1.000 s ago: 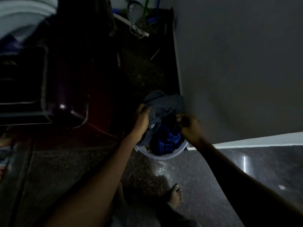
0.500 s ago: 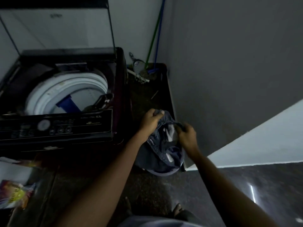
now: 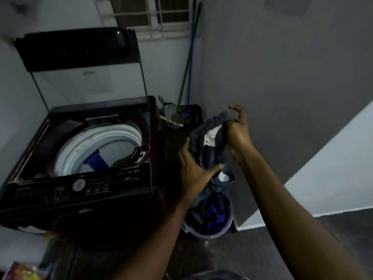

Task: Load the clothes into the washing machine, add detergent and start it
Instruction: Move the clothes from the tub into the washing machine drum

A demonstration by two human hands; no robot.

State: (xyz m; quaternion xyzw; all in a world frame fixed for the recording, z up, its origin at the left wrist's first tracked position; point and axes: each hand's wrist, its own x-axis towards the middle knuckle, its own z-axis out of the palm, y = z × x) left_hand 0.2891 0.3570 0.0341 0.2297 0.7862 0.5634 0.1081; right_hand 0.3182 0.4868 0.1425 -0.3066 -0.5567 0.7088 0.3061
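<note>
A dark top-loading washing machine (image 3: 84,182) stands at the left with its lid (image 3: 80,63) raised and its white drum (image 3: 96,146) showing. To its right I hold a dark blue striped garment (image 3: 210,146) in the air. My left hand (image 3: 193,170) grips its lower part and my right hand (image 3: 238,134) pinches its upper edge. Below them on the floor sits a pale laundry basket (image 3: 210,233) with more blue and dark clothes (image 3: 214,215) inside.
A grey wall (image 3: 282,77) rises close on the right. Green and blue broom handles (image 3: 189,57) lean in the back corner beside a dustpan (image 3: 171,110). A colourful packet (image 3: 22,271) lies on the floor at the bottom left.
Both hands lifted the striped garment up out of the basket. My view rose from the floor to take in the open machine and the window.
</note>
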